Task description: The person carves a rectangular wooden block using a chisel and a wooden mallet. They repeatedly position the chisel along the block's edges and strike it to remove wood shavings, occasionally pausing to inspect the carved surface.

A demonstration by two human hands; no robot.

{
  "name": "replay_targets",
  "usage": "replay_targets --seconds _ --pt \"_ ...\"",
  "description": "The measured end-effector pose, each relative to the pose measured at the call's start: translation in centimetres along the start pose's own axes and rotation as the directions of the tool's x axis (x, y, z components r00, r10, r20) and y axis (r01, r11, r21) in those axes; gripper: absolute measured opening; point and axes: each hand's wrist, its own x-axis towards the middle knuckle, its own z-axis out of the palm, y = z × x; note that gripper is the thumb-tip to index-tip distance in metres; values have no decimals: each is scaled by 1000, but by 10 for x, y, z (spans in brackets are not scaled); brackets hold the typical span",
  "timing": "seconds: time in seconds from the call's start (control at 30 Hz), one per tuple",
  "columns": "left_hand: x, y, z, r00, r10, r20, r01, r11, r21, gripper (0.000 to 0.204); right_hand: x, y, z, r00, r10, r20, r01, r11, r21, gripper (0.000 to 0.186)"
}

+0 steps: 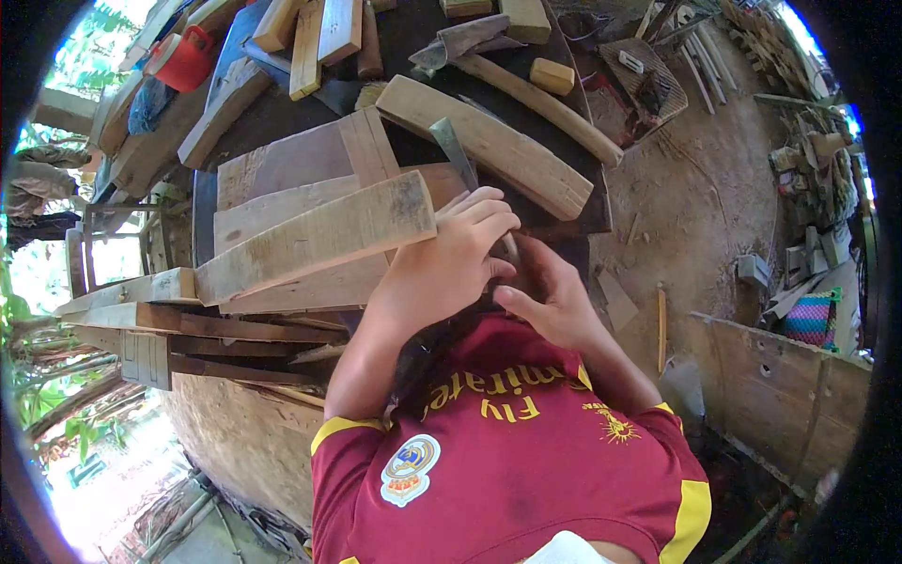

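A chisel point(452, 150) with a flat grey metal blade points up and away from me, its blade rising beyond my knuckles. My left hand point(449, 246) is closed around it, fingers curled over the lower blade. Close on the right, my right hand point(561, 293) bends round the pale handle end, thumb pointing left; its fingertips are partly hidden. Against my left wrist rests the end of a long squared timber point(319, 242), which slants down to the left. Under it lie flat joined boards point(287, 164) on the dark workbench point(258, 117).
Beyond my hands a thick beam point(489, 146) and a curved wood strip point(540, 108) cross the bench. Several wood blocks point(338, 33) and a red jug point(180, 61) are at the far side. More timbers point(150, 317) stick out left. A plank partition point(785, 399) stands right.
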Motion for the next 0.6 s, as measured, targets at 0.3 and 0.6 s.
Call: replay_targets --seconds 0.3,0.6 --pt "-1 -4 -13 988 35 153 49 858 -511 46 16 2 -3 958 246 146 -251 968 16 36" --pt "-16 -7 -46 969 173 -176 -245 589 -770 42 4 -19 20 959 253 125 -271 951 151 46"
